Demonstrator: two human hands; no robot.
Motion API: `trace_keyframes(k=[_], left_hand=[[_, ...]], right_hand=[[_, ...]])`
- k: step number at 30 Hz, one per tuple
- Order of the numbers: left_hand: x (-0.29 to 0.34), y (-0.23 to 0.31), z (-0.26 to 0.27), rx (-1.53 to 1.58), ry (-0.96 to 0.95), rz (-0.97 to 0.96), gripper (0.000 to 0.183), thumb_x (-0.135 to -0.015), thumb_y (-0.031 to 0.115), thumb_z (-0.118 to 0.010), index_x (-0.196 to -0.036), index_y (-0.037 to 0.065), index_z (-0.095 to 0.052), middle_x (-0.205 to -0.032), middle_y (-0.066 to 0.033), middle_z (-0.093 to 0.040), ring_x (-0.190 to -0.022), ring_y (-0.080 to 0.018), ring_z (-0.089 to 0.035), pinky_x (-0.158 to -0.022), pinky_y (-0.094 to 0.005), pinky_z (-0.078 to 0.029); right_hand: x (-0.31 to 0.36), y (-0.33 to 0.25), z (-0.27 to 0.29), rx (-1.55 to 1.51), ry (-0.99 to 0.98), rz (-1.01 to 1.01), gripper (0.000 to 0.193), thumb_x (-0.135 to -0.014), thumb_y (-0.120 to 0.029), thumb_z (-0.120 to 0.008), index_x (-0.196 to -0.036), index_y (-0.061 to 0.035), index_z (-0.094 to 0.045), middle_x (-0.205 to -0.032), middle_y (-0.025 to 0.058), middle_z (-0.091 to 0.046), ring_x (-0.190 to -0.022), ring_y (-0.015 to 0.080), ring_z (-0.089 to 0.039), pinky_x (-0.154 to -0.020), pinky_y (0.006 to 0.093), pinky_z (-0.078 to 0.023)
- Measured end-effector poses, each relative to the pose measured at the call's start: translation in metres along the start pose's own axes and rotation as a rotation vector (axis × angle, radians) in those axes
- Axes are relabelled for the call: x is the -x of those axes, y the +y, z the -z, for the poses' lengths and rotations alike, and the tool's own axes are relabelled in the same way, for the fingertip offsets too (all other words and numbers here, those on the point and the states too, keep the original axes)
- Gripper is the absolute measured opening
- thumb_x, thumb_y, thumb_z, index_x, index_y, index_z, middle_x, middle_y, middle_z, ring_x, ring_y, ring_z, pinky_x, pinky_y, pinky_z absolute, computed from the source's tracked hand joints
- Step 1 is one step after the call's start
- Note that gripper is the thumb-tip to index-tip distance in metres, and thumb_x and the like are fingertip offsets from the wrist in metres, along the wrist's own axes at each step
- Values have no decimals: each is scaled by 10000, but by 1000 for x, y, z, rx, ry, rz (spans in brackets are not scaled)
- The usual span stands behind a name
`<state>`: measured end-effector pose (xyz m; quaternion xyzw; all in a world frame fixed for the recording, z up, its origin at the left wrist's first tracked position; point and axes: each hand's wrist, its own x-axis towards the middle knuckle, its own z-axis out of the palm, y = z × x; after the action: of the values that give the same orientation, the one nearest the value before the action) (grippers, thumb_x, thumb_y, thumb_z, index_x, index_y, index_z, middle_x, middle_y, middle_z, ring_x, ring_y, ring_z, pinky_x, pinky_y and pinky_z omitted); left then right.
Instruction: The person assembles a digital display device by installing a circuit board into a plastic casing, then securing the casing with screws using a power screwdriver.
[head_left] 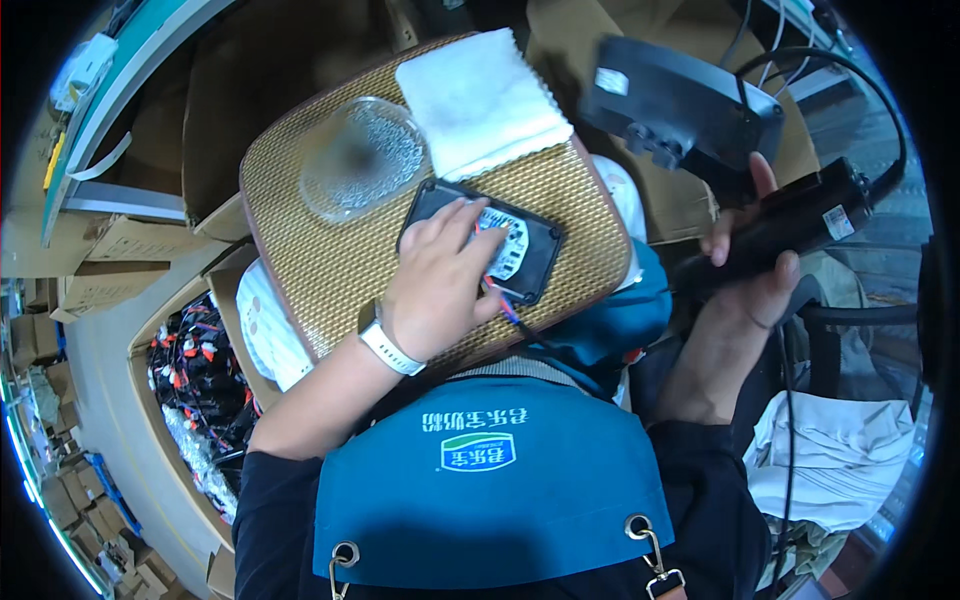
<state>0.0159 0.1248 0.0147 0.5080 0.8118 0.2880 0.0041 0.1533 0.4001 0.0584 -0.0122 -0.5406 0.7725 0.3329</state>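
My left hand (445, 275) is on a black rectangular housing (545, 243), its fingers curled over the top and its thumb near the coloured wires (503, 300). Inside the housing shows a white, rounded circuit board (512, 247), partly covered by the fingers. The housing lies on a woven mat-topped surface (350, 270) in front of me. At the right, my right hand (750, 250) is closed around a black cylindrical corded tool (810, 215). Just beyond it is a blurred black box-shaped unit (690, 100) with knobs; whether it is joined to the tool I cannot tell.
A clear round dish (345, 185) of small shiny pieces and a folded white cloth (480, 105) lie on the woven surface. At the left stands a carton (150, 370) of wired black parts. A black cable (890, 110) loops at the right, above white fabric (830, 460).
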Motion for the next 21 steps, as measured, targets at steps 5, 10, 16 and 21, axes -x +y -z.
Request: trace_keyframes(k=[5, 10, 16, 21], left_hand=[[-10, 5, 2, -139, -124, 17, 839, -600, 225, -801, -1345, 74, -445, -1394, -216, -409, -1303, -381, -397, -1056, -483, -309], [-23, -7, -4, -192, -315, -135, 924, -559, 339, -831, -1352, 72, -439, -1340, -222, -439, -1289, -359, -416, -1065, -487, -294], [-23, 2, -2, -142, -232, -167, 891, -548, 390, -816, -1300, 57, -474, -1074, -175, -503, -1038, -339, -505, -936, -435, -356], [10, 3, 30, -13, 79, -119, 991, -496, 424, -858, -1328, 76, -449, -1079, -155, -488, -1025, -308, -472, -902, -404, -350]], right_hand=[[-7, -47, 11, 631, 263, 101, 471, -789, -270, -745, -1145, 1, -597, -1191, 188, -620, -632, 162, -611, -612, 277, -495], [-24, -18, 32, 1244, 426, -113, 383, -773, -242, -773, -1077, -30, -673, -804, 45, -641, -704, 119, -566, -687, 256, -459], [-35, 13, 58, 1436, 336, -105, 500, -781, -296, -746, -1195, -49, -611, -952, 96, -668, -717, 109, -602, -620, 270, -482], [-29, 11, 3, 542, 200, -249, 418, -824, -259, -678, -1123, 21, -589, -1059, 134, -666, -573, 109, -553, -549, 238, -474]])
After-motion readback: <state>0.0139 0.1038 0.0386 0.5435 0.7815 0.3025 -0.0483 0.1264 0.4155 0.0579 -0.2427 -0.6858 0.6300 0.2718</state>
